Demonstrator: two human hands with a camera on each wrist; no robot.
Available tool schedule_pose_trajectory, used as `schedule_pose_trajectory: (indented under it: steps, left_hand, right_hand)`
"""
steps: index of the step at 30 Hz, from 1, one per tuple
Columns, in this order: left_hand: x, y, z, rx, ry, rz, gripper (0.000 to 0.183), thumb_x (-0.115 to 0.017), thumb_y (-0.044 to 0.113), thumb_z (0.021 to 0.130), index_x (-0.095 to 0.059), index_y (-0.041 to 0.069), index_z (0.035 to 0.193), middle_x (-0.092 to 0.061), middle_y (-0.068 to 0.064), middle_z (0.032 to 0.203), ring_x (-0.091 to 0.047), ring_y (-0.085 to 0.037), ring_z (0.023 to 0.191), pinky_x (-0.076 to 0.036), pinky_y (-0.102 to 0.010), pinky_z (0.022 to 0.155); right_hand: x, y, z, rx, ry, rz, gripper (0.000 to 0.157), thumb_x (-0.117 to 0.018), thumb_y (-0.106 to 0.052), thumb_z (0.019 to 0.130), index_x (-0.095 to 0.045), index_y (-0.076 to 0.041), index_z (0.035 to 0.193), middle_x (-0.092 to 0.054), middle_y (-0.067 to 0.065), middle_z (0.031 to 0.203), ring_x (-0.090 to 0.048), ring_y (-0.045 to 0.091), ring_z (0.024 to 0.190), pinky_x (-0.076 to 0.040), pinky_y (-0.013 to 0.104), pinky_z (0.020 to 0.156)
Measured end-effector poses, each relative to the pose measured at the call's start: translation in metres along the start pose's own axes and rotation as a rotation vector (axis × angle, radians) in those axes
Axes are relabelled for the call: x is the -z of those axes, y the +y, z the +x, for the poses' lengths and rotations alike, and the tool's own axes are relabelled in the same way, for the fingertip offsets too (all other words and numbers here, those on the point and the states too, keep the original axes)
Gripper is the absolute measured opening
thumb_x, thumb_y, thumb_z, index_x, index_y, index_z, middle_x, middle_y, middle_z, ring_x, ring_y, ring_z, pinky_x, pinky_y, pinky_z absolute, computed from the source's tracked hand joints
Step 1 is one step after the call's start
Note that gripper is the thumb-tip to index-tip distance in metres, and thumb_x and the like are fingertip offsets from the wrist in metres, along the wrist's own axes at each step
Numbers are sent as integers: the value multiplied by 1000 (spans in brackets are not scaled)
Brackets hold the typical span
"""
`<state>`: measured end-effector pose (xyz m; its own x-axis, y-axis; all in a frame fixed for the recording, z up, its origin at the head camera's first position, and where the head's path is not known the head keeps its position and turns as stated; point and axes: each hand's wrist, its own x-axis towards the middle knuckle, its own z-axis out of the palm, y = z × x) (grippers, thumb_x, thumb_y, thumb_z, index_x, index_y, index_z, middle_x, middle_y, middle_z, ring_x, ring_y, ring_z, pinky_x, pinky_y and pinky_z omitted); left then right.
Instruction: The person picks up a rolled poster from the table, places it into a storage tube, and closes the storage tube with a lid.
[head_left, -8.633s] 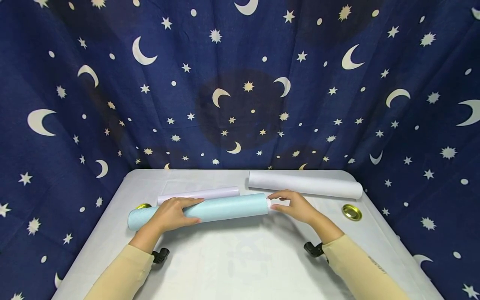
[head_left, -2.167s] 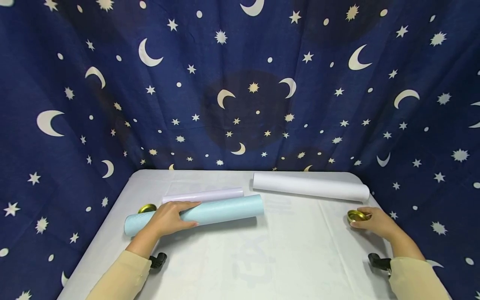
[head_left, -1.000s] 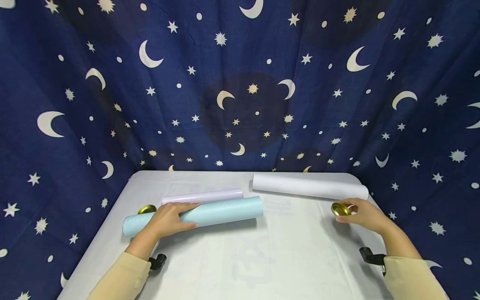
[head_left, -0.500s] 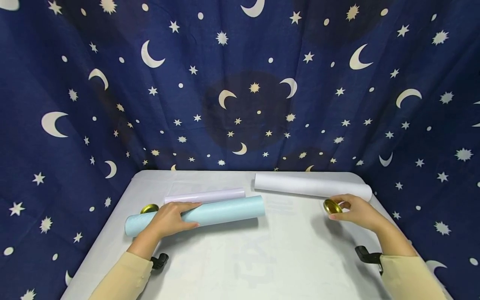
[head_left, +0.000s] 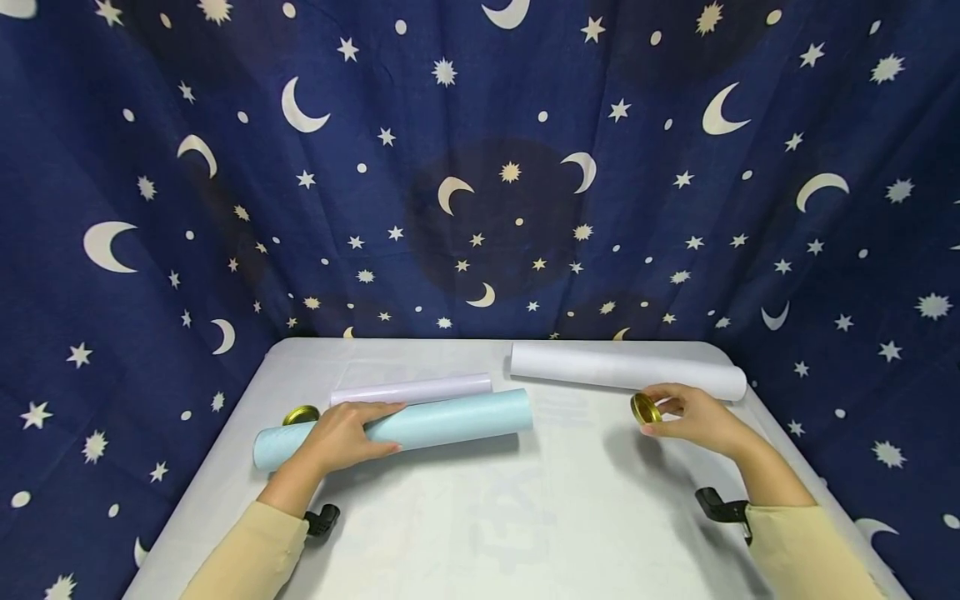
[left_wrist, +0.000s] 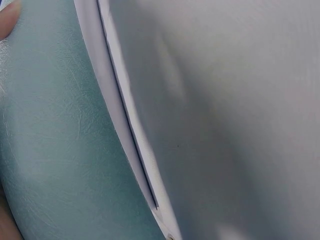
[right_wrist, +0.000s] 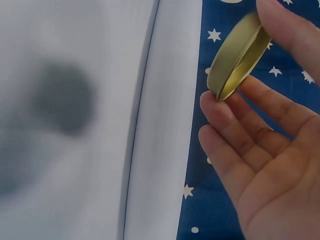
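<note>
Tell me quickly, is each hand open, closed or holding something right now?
Left hand: holding the light blue roll.
Right hand: pinching the small gold lid, raised off the table.

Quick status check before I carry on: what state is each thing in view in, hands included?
Left hand: gripping from above
Light blue tube: gripped, lying sideways; end openings not visible
Right hand: pinching
Held gold cap: raised, tipped on edge
Other gold cap: unheld, partly hidden behind tube
Lavender roll: rolled up, lying, unheld
White roll: rolled up, lying, unheld
</note>
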<state>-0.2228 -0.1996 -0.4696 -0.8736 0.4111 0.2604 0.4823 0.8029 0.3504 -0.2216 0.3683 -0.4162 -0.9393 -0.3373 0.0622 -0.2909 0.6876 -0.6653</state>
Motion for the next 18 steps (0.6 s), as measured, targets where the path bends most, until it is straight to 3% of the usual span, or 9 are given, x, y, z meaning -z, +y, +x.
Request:
schedule_pose_trajectory:
  steps: [5, 12, 18]
  left_hand:
    - [-1, 1, 1, 1, -2, 3, 67, -81, 60, 74, -66, 33, 134, -68, 3, 128, -67, -23, 111, -53, -48, 89]
    - [-2, 2, 0, -1, 5, 15, 67, -80, 62, 74, -65, 36, 134, -68, 4, 127, -67, -22, 110, -53, -48, 88]
    - [-3, 2, 1, -25, 21, 10, 67, -80, 62, 74, -66, 34, 133, -69, 4, 126, -67, -23, 110, -54, -48, 89]
  right_hand:
    - [-5, -7, 5, 26, -10, 41, 57, -84, -19, 83, -60, 2, 129, -65, 16, 123, -63, 33, 107, -54, 29, 82]
    - [-10, -15, 16, 23, -31, 30, 62, -85, -28, 82, -59, -2, 132, -63, 14, 127, -63, 33, 111, -54, 38, 86]
    - [-15, -23, 23, 60, -47, 79, 60, -85, -21, 82, -59, 0, 132, -63, 15, 128, -62, 35, 114, -53, 44, 93]
